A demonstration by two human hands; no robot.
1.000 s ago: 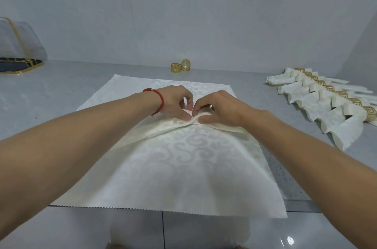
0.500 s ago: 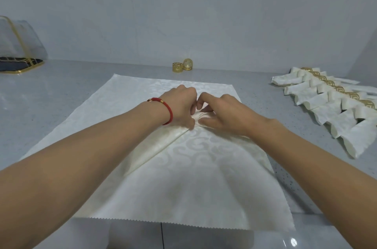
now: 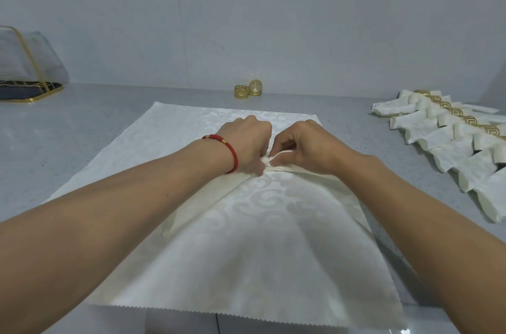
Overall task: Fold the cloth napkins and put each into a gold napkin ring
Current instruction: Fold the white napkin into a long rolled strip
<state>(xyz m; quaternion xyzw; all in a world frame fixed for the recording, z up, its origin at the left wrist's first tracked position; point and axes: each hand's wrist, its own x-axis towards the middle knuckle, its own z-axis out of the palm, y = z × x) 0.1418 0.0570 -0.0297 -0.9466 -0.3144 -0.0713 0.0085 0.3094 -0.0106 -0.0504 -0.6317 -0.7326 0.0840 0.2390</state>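
A row of folded napkins (image 3: 449,142) already sits in gold rings at the right of the grey surface (image 3: 82,125). The left hand (image 3: 246,146) and right hand (image 3: 304,146) pinch pleats at the middle of a spread napkin (image 3: 273,237). Two empty rings (image 3: 247,90) wait behind it, so the work looks nearly done.

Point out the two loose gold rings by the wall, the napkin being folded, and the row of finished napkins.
loose gold rings (image 3: 241,91): head view, side of the left ring.
napkin being folded (image 3: 273,237): head view, flat near half.
finished napkins (image 3: 438,139): head view, a fanned end.
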